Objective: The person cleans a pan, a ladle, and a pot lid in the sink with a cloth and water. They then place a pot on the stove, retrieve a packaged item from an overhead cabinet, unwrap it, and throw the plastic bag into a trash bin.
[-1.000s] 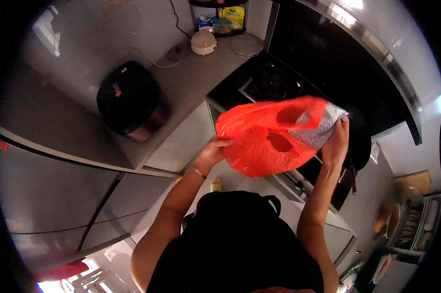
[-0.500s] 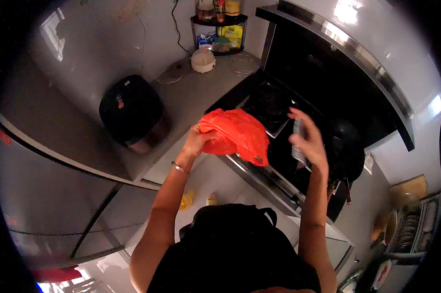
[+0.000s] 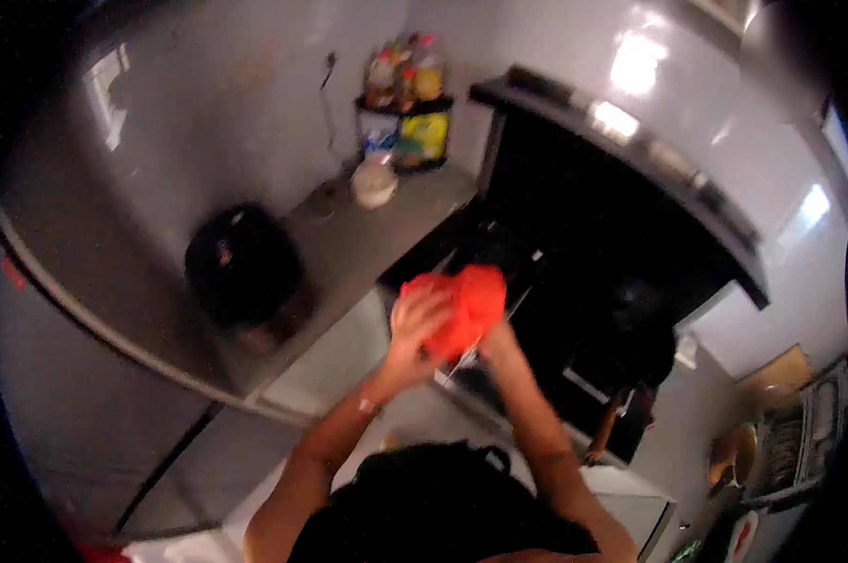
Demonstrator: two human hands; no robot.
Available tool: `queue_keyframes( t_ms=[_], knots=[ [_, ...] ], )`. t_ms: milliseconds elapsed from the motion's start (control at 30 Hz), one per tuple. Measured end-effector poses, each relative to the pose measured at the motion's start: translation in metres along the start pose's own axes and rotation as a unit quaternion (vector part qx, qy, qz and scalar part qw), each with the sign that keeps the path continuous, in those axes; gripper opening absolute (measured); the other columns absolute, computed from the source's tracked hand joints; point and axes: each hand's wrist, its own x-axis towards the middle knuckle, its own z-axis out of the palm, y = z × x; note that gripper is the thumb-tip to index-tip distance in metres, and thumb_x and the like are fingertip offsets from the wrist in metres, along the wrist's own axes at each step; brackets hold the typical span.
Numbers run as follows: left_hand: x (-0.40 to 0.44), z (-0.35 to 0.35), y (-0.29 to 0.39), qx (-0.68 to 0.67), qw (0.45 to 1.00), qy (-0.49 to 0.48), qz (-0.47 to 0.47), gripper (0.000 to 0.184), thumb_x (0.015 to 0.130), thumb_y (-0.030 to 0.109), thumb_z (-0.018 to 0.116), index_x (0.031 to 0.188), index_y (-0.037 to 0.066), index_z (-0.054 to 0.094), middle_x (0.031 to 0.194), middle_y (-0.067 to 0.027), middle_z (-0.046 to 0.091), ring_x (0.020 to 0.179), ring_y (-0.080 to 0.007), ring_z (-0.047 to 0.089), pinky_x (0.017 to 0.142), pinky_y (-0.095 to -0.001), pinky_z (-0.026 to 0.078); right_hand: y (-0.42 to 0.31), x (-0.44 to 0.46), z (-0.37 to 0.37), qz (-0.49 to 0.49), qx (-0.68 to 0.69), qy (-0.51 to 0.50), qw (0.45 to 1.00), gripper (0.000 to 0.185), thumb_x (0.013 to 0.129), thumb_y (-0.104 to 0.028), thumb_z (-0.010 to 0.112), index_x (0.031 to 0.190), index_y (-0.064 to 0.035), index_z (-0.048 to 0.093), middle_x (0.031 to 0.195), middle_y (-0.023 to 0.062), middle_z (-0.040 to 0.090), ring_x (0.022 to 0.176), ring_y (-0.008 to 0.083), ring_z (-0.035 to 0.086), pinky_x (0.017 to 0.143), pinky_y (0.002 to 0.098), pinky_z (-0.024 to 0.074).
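1. Bag: I find the crumpled, bright red thin plastic bag [image 3: 476,300] bunched between both hands, held up in front of the torso, at the near left part of the hob in my view.
2. Left hand [image 3: 416,328]: clamped on the bag's left side, fingers laid across it; motion blur softens their outline. A pale, narrow band [image 3: 369,406] sits at the wrist.
3. Right hand [image 3: 492,342]: at the bag's lower right side. Bag and blur hide its fingers; I cannot tell whether they are closed.
4. Beyond the bag: a glossy black hob [image 3: 546,328], with a black back panel [image 3: 583,197] behind it.
5. Left of the hob: a grey countertop [image 3: 368,230] bearing a black, rounded, box-shaped appliance [image 3: 241,263] and, near the corner, a small whitish round appliance [image 3: 374,184].
6. Corner: a black two-tier shelf [image 3: 405,108] holds bottles above and a yellow packet [image 3: 425,137] below.
7. Far right: a dish rack [image 3: 788,450], contents indistinct.
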Motion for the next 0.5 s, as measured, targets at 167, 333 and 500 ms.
queue_keyframes(
  t_ms=[167,333,500],
  knots=[
    [-0.003,0.014,0.015,0.09,0.992,-0.081,0.041,0.061,0.062,0.02,0.076,0.12,0.019,0.058,0.136,-0.015,0.04,0.121,-0.0367,0.041,0.098,-0.0468,0.036,-0.056,-0.037,0.036,0.145,-0.011,-0.05,0.988,0.049,0.086,-0.024,0.062,0.127,-0.0038,0.047,0.124,0.0085,0.053,0.112,0.0193,0.052,0.096,0.0341,0.0429],
    [0.005,0.014,-0.016,-0.044,0.996,-0.064,0.039,0.053,0.065,0.007,0.073,0.116,0.008,0.059,0.127,-0.0173,0.05,0.11,-0.0331,0.053,0.093,-0.0387,0.044,-0.089,-0.041,0.02,0.183,-0.374,-0.114,0.902,0.051,0.081,-0.025,0.068,0.124,-0.0029,0.051,0.118,0.0078,0.057,0.102,0.0144,0.055,0.087,0.0293,0.0455],
    [0.027,0.008,-0.023,-0.396,0.901,0.001,-0.177,0.036,0.079,-0.001,0.06,0.114,0.001,0.056,0.117,-0.0118,0.059,0.104,-0.025,0.059,0.088,-0.0348,0.048,-0.154,-0.069,0.058,0.063,-0.362,-0.04,0.929,0.038,0.078,-0.018,0.07,0.112,-0.0022,0.06,0.096,0.0075,0.065,0.08,0.0137,0.059,0.076,0.0262,0.047]
  ],
)
